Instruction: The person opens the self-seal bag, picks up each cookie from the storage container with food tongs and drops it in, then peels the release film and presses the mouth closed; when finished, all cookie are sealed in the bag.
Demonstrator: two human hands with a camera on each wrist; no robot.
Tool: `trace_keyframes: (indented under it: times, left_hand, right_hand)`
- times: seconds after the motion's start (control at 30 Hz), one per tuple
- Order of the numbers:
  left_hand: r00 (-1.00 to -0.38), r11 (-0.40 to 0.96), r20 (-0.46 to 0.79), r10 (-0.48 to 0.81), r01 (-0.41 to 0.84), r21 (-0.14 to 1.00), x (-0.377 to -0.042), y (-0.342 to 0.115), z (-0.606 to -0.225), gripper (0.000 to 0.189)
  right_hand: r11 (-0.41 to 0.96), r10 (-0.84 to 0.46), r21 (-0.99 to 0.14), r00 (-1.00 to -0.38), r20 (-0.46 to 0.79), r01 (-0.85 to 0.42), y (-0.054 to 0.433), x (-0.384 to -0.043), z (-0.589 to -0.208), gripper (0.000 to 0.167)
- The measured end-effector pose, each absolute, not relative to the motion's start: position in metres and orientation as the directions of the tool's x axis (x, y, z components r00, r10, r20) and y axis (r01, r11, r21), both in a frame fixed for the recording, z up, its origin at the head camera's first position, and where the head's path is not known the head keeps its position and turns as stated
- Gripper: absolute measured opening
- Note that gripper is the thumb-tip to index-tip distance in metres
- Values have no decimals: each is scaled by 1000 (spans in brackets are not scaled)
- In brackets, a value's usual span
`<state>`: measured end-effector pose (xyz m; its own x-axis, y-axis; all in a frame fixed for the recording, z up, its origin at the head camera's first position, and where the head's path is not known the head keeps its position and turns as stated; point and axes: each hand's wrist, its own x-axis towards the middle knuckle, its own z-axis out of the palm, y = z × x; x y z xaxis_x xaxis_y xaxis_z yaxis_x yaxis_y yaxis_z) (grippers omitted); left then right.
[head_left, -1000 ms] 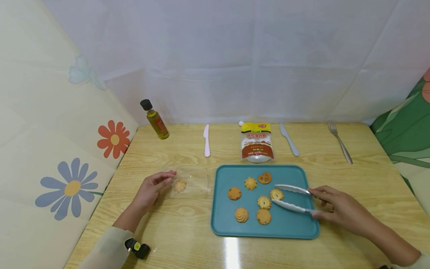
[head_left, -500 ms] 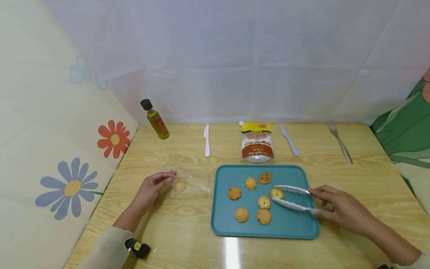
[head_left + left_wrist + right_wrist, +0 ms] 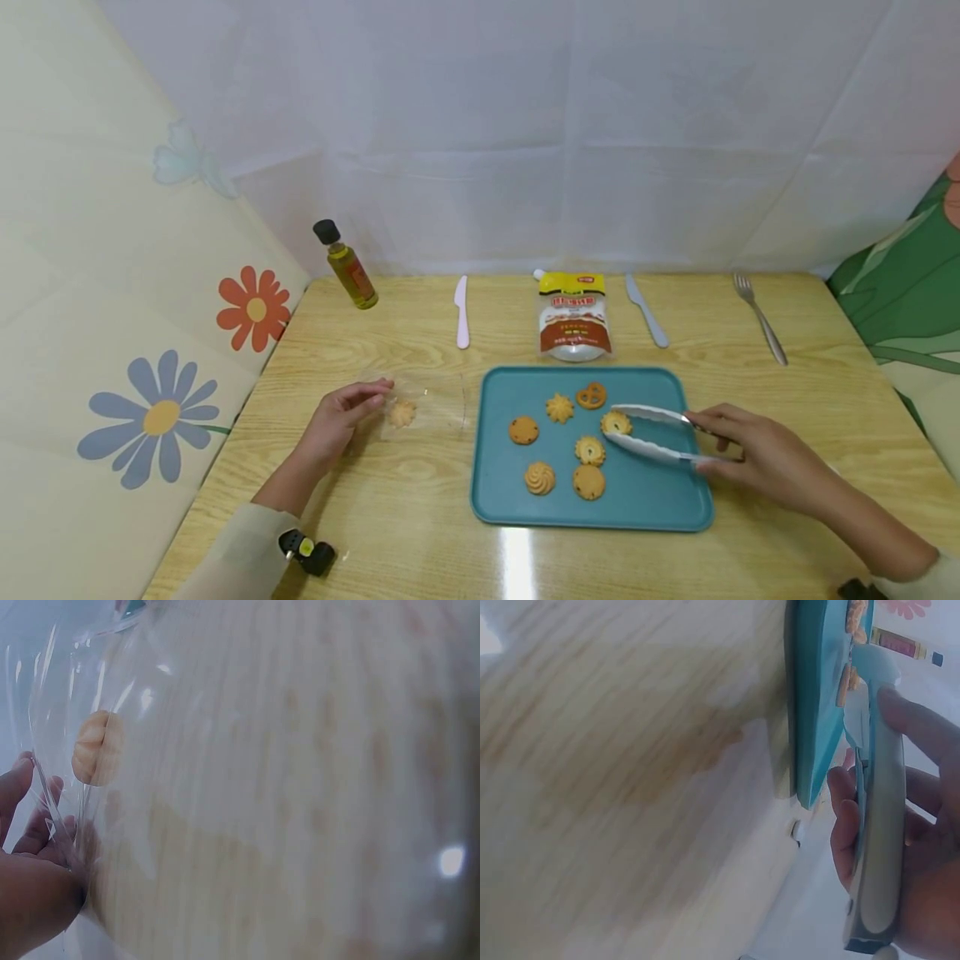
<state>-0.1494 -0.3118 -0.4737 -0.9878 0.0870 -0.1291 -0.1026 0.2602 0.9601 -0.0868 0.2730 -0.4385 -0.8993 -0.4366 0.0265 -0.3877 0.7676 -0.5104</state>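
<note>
Smooth teal tray point(image 3: 667, 504), rounded corners. At its right edge, right hand point(image 3: 765, 458) grips metal tongs point(image 3: 648, 450), wavy-edged. Left of tray, left hand point(image 3: 341, 421) pinches clear bag point(image 3: 442, 408); left wrist view shows glossy creases, faint from head. Printed pouch point(image 3: 574, 321) just behind tray. Ridged ring cookie point(image 3: 617, 424) on tray, between tong tips; contact unclear from here.

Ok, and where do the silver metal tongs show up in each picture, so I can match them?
Head: the silver metal tongs are right of centre, over the right part of the teal rectangular tray.
Left wrist: not seen.
Right wrist: right of centre, large, roughly upright, tips toward the top.
Shared landmark: the light wood-grain tabletop, in all three views.
</note>
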Motion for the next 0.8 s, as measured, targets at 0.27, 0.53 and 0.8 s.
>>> trace_keyframes:
  times: [0.27, 0.53, 0.8]
  left_hand:
    - [-988, 251, -124, 90, -98, 963, -149, -312, -474, 40]
    - [-989, 244, -113, 95, -87, 966, -149, -312, -474, 40]
    - [-988, 257, -127, 89, -100, 961, -149, -312, -473, 40]
  right_hand:
    - [770, -453, -491, -891, 32, -408, 264, -95, -431, 59]
    - [769, -474, -490, -880, -5, -411, 249, -106, -426, 60]
    - [761, -504, -466, -864, 15, -452, 231, -115, -425, 60]
